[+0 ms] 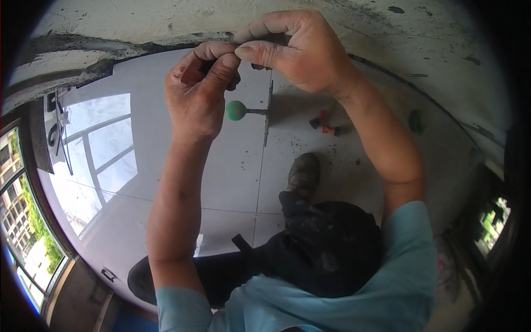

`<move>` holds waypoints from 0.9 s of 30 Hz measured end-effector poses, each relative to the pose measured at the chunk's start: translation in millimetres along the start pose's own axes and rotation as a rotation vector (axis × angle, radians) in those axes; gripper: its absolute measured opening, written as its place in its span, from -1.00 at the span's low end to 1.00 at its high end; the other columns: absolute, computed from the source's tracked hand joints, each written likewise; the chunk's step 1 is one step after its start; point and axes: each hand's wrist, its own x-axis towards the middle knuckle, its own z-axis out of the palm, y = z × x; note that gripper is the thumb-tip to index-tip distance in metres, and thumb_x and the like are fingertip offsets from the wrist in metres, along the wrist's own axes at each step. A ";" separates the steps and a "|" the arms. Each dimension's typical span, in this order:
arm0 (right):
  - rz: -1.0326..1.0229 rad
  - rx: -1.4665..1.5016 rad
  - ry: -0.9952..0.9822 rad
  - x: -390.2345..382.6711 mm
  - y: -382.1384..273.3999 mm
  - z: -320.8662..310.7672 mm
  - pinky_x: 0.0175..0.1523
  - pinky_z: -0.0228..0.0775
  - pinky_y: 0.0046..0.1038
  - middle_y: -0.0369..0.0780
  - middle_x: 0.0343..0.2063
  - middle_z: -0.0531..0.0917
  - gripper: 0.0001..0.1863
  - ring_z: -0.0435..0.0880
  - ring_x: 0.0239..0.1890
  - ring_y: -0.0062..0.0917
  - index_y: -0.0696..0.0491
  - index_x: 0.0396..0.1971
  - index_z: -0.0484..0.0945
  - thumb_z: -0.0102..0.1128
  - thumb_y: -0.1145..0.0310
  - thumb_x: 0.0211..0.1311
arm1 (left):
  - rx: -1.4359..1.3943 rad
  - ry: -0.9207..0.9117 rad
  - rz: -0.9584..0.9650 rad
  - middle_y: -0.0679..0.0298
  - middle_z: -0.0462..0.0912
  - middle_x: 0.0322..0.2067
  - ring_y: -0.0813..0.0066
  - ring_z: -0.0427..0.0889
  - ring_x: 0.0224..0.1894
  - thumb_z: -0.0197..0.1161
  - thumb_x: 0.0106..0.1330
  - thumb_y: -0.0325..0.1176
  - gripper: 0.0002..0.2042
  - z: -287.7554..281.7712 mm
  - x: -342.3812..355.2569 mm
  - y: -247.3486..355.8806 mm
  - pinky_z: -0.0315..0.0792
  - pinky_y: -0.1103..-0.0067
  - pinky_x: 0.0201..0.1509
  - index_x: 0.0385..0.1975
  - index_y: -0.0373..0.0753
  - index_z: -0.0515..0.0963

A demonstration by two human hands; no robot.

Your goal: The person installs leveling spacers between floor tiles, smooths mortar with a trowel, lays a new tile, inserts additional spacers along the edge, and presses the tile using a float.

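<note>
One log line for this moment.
left hand: holds red piece | right hand: fingertips meet left hand's, contents unclear | nearby: green-knobbed tool, red-and-black pieces

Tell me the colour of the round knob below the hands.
The round knob is green, best seen in the head view.

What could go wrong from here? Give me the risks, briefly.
The small red piece in the left hand might slip and fall onto the glossy tiles. The shoe could knock the green ball-handled tool ahead and to its left. Loose dark crumbs beside the shoe might scratch the tiles underfoot.
</note>
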 end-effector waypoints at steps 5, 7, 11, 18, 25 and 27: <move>0.116 0.046 0.049 -21.4 16.4 -14.5 -0.34 0.38 -0.65 -0.35 -0.54 0.57 -0.81 0.49 -0.47 -0.74 0.18 -0.35 0.58 0.17 0.34 0.33 | 0.201 0.017 0.173 0.36 0.59 -0.39 0.70 0.46 -0.45 0.42 0.19 -0.37 -0.73 16.6 -0.5 -7.9 0.41 0.72 -0.35 -0.19 -0.37 0.59; 0.175 -0.061 0.135 -34.4 32.4 -21.3 -0.34 0.36 -0.63 -0.38 -0.56 0.53 -0.80 0.47 -0.47 -0.73 0.17 -0.38 0.54 0.10 0.34 0.37 | 0.283 0.041 0.188 0.29 0.62 -0.33 0.68 0.49 -0.46 0.53 0.06 -0.27 -0.58 3.8 -4.9 -8.0 0.43 0.71 -0.39 -0.13 -0.35 0.60; 0.287 -0.359 0.107 -57.5 103.2 -28.1 -0.29 0.42 -0.47 -0.23 -0.53 0.59 -0.85 0.55 -0.46 -0.52 0.16 -0.35 0.51 0.10 0.37 0.31 | 0.905 -0.206 0.127 0.16 0.66 -0.24 0.43 0.67 -0.36 0.58 -0.08 -0.23 -0.48 -28.8 -16.1 -10.9 0.57 0.59 -0.34 -0.10 -0.30 0.60; 0.359 -0.890 -0.102 -62.0 211.6 7.5 -0.12 0.47 -0.09 -0.02 -0.35 0.67 -0.84 0.65 -0.23 -0.07 0.10 -0.41 0.54 0.06 0.33 0.21 | 0.955 -0.341 0.112 0.18 0.66 -0.33 0.36 0.66 -0.44 0.44 0.00 -0.39 -0.69 -32.6 -26.9 -38.8 0.55 0.56 -0.33 -0.23 -0.28 0.61; 0.357 -0.957 -0.224 -45.5 229.9 19.5 -0.14 0.51 -0.08 -0.04 -0.36 0.68 -0.86 0.67 -0.24 -0.07 0.08 -0.40 0.55 0.00 0.41 0.17 | 0.921 -0.228 0.144 0.20 0.65 -0.41 0.35 0.62 -0.50 0.36 0.06 -0.41 -0.78 -44.5 -26.9 -48.0 0.51 0.53 -0.38 -0.28 -0.26 0.60; 0.308 -0.989 -0.244 -41.5 230.2 22.4 -0.15 0.52 -0.09 -0.04 -0.35 0.67 -0.85 0.67 -0.24 -0.07 0.09 -0.37 0.55 -0.03 0.46 0.15 | 0.916 -0.217 0.157 0.20 0.65 -0.41 0.35 0.62 -0.51 0.36 0.06 -0.41 -0.78 -49.0 -27.7 -49.1 0.51 0.53 -0.39 -0.28 -0.26 0.60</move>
